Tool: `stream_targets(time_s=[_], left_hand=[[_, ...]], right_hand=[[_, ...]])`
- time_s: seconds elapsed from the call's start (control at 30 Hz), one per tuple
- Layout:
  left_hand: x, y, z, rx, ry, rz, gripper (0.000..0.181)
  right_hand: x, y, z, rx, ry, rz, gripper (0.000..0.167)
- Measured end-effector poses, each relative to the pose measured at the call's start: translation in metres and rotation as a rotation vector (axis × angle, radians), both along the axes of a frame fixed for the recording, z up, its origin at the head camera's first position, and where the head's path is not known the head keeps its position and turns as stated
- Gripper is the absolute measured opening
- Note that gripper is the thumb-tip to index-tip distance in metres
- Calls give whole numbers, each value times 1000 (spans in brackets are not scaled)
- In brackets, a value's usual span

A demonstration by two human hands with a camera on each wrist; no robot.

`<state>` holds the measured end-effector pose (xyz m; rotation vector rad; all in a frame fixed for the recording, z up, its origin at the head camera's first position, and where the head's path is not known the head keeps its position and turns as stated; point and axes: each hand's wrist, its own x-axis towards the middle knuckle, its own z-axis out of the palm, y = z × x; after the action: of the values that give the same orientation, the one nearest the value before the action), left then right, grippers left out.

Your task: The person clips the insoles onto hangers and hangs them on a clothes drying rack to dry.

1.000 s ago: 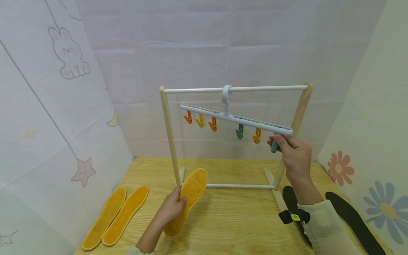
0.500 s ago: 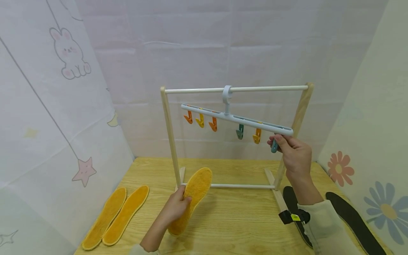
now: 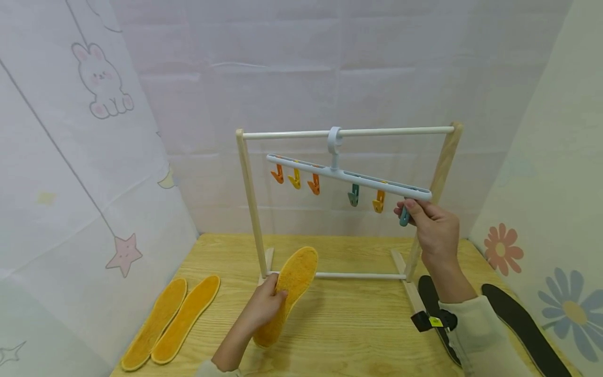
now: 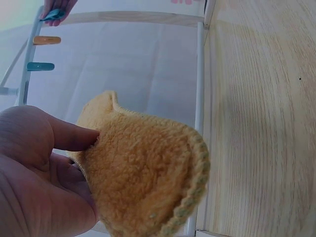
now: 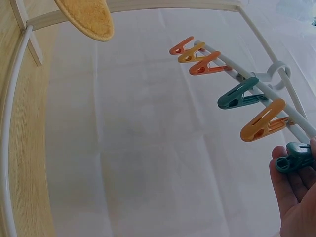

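Note:
A fuzzy yellow insole [image 3: 298,273] is held in my left hand [image 3: 263,303], its toe end tilted up and to the right above the table. In the left wrist view the thumb lies on the fleecy side of the insole [image 4: 143,168], with the other fingers behind it. My right hand [image 3: 439,230] pinches the teal clothespin [image 5: 295,159] at the right end of a pale blue clip hanger [image 3: 363,181]. The hanger hooks over the rack's top bar and slants down to the right. Several orange, yellow and green clothespins [image 3: 314,183] hang along it, holding nothing.
A wooden drying rack [image 3: 250,199] with white bars stands on the wood-grain table [image 3: 330,324]. Two more yellow insoles [image 3: 186,319] lie at the left. On the right are two dark insoles [image 3: 518,319], one partly behind my forearm. Printed cloth walls surround the table.
My left hand has shifted a little to the right, carrying the yellow insole with it. The right hand has kept its hold on the teal clothespin.

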<state>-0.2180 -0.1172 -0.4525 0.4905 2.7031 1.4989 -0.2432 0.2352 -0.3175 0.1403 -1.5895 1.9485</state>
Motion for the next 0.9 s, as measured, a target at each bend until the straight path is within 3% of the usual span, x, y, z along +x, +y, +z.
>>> stream_targets(time_s=[0.33,0.9], left_hand=[[0,8,4,68,-44,-49,19],[-3,19,7,27,-7,-82,21]], right_hand=[[-2,0,-2,1,-2,-2,35],[-4,0,-4,-10,14,4,30]])
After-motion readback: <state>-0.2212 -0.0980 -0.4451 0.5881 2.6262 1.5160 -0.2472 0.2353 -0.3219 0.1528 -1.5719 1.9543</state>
